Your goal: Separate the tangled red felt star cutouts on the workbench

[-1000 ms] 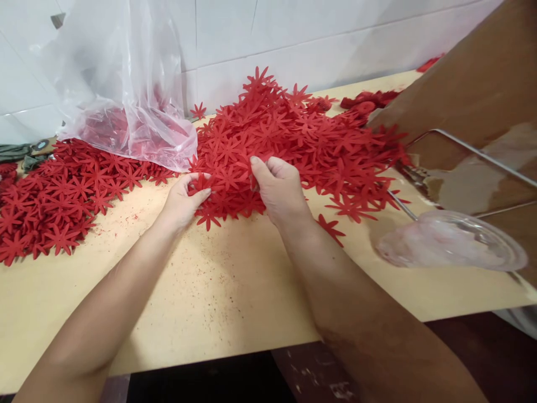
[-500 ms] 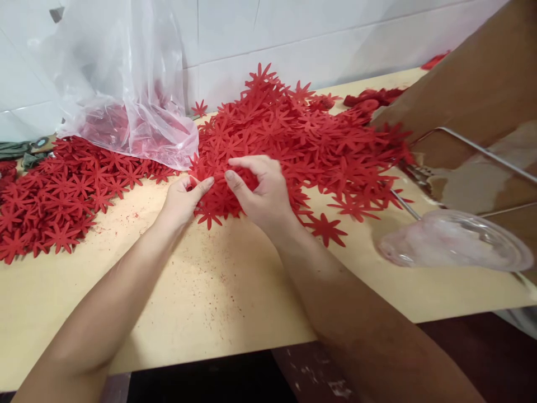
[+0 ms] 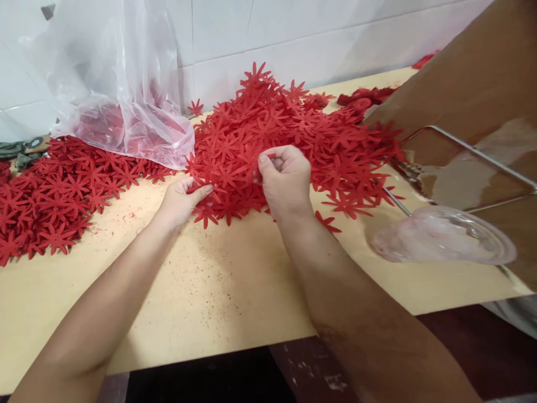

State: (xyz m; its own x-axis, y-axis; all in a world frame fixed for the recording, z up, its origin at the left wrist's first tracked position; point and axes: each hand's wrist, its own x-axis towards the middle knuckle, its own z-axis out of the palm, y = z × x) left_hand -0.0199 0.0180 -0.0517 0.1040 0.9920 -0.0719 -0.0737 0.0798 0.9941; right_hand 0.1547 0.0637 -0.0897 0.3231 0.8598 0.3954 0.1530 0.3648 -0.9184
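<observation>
The red flower cutouts (image 3: 293, 129) sit heaped mid-table against the wall; they look light, thin and floppy, so I'd pinch one by a petal tip, and being star-shaped and mostly flat they show no long axis. My right hand (image 3: 285, 180) is curled, pinching one at the heap's near edge. My left hand (image 3: 182, 198) pinches petals beside the plastic bag (image 3: 117, 84).

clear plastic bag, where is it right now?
Head view, far left: the clear plastic bag slumps against the white tiled wall, its lower edge overlapping the left heap of red flower cutouts.
</observation>
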